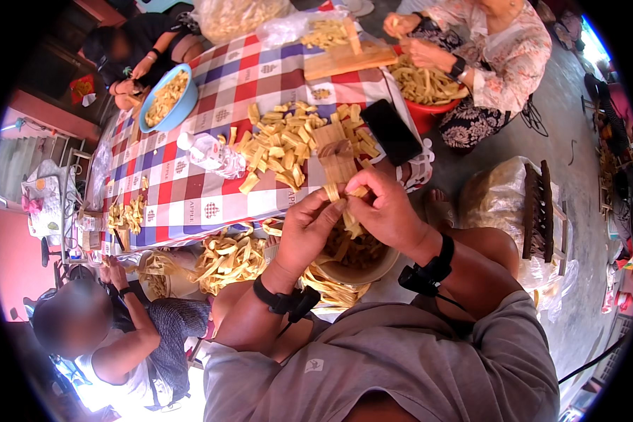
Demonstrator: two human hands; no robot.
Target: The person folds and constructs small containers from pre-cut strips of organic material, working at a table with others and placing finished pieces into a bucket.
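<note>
My left hand (pixel 311 221) and my right hand (pixel 387 208) meet at the table's near edge. Both pinch a pale yellow flat strip (pixel 331 192) between thumbs and fingers. One end of it hangs below them. A wooden board (pixel 335 145) juts from the table just beyond my fingertips; whether the strip touches it I cannot tell. Under my hands stands a beige basin (pixel 384 266) with short yellow pieces inside, partly hidden by my hands. Past the board lies a heap of short folded yellow pieces (pixel 282 142).
The checked tablecloth (pixel 200 182) also bears a plastic bottle (pixel 211 154) and black phone (pixel 391 132). Long yellow strips (pixel 232 258) lie left of my knees. Across sit a blue basin (pixel 190 97) and red basin (pixel 424 113). Several people work around the table. Plastic sacks (pixel 488 211) stand right.
</note>
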